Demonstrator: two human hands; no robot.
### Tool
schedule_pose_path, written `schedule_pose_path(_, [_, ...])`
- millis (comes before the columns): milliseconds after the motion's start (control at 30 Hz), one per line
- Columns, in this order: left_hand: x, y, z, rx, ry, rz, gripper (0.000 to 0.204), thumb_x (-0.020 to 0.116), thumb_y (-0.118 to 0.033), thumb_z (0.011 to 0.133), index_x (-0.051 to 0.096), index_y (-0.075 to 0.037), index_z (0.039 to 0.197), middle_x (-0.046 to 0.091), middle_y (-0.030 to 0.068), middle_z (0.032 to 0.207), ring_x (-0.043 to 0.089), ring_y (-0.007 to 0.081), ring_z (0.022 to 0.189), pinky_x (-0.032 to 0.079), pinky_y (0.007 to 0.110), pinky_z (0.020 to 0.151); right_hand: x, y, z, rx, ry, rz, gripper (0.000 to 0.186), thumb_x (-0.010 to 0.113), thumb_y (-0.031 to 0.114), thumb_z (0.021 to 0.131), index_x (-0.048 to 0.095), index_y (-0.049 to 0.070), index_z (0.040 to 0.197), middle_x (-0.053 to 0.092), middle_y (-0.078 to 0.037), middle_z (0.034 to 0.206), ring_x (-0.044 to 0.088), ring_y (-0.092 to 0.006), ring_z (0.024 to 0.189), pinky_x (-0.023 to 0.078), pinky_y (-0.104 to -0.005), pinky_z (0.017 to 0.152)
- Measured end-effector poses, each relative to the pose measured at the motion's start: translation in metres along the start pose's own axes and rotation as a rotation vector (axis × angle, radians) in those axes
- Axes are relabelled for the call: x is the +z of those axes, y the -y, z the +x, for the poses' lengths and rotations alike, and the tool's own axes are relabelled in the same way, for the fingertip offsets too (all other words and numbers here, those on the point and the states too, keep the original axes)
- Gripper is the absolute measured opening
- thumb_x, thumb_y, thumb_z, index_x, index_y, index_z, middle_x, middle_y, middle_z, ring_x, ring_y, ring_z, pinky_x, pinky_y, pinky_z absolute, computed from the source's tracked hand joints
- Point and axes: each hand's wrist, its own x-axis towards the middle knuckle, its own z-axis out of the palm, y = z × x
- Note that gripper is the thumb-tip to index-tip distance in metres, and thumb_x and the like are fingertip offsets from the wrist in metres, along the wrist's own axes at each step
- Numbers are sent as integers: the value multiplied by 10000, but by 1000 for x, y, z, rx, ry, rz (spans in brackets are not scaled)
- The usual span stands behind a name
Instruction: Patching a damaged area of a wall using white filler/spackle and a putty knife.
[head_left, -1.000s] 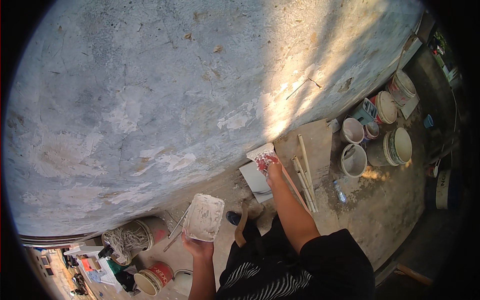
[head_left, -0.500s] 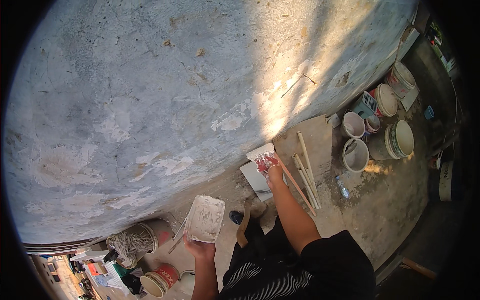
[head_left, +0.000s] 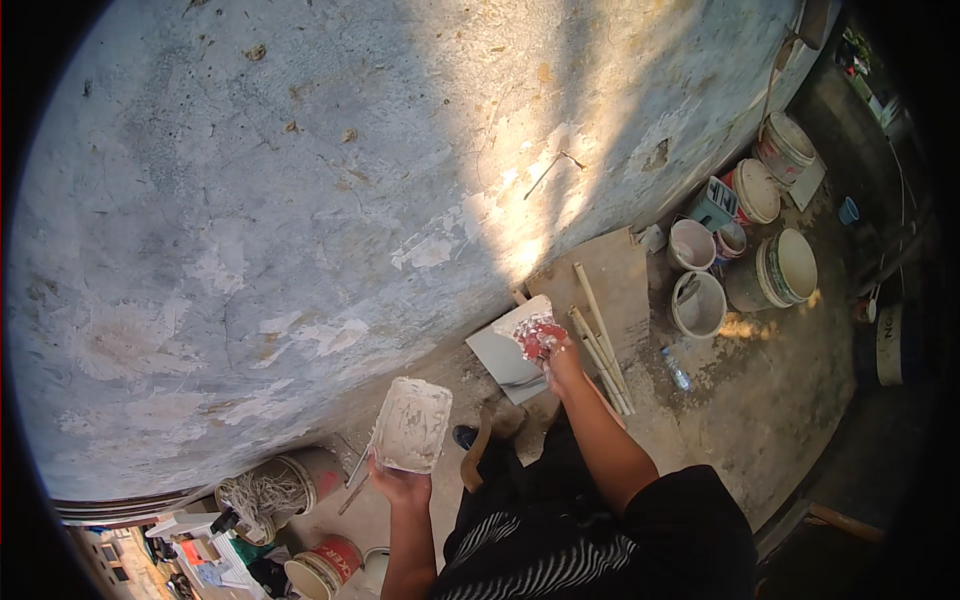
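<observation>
My left hand (head_left: 400,484) grips a shallow rectangular tray (head_left: 414,428) from below, its inside smeared with pale putty. In my right hand (head_left: 560,366) is a putty knife (head_left: 530,323), its broad blade coated with pale putty and its red handle splashed white. Knife and tray are apart, both held out over the floor in front of my body. Ahead of them stands the wall (head_left: 300,200), grey-blue with rough lighter patches and a bright streak of sunlight. The fingers under the tray are mostly hidden.
Along the wall at right lie a board (head_left: 625,290) and pale poles (head_left: 600,360). Several buckets (head_left: 697,305) stand beyond, near a plastic bottle (head_left: 676,368). At lower left are a bucket of stringy fibre (head_left: 265,495) and a red-and-white bucket (head_left: 325,565).
My right hand has drawn the putty knife slightly right and down, away from the wall's foot. The tray stays nearly in place. The whole view has shifted a little.
</observation>
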Motion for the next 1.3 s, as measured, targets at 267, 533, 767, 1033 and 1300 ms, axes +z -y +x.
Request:
schedule_pose_path(267, [53, 45, -8, -95, 181, 20, 651, 417, -454, 916, 391, -31, 1411, 450, 153, 1424, 451, 352, 1295, 368, 492, 1077, -6, 90, -81, -169, 142, -206, 151, 599, -3, 903, 609, 17, 1052, 645, -69, 959, 643, -184, 857, 546, -316, 729])
schedule_pose_path(533, [101, 69, -36, -98, 325, 148, 667, 415, -439, 921, 354, -8, 1427, 420, 173, 1444, 424, 355, 1318, 339, 480, 1100, 37, 153, -118, -512, 478, -993, 199, 649, 74, 881, 633, -29, 1051, 673, -101, 936, 610, -124, 851, 489, -284, 745])
schedule_pose_path(767, [107, 83, -43, -99, 332, 117, 658, 390, -433, 962, 314, 13, 1439, 387, 178, 1466, 383, 338, 1352, 300, 457, 1126, 22, 127, -138, -958, 425, -1209, 302, 646, 94, 818, 618, -29, 1092, 646, -208, 918, 629, -370, 846, 499, -403, 777])
schedule_pose_path(1033, [106, 78, -33, -108, 167, 111, 624, 363, -455, 989, 325, -30, 1444, 378, 159, 1474, 389, 337, 1345, 324, 478, 1108, 19, 96, -139, -368, 461, -639, 203, 634, 46, 885, 614, -23, 1075, 690, -84, 930, 651, -173, 800, 510, -301, 753])
schedule_pose_path(1300, [91, 69, -21, -131, 168, 103, 621, 349, -468, 994, 332, -32, 1437, 379, 143, 1477, 378, 329, 1353, 316, 474, 1111, 12, 60, -107, -413, 398, -895, 151, 604, 67, 932, 617, -9, 1062, 675, -40, 935, 618, -104, 847, 497, -263, 739])
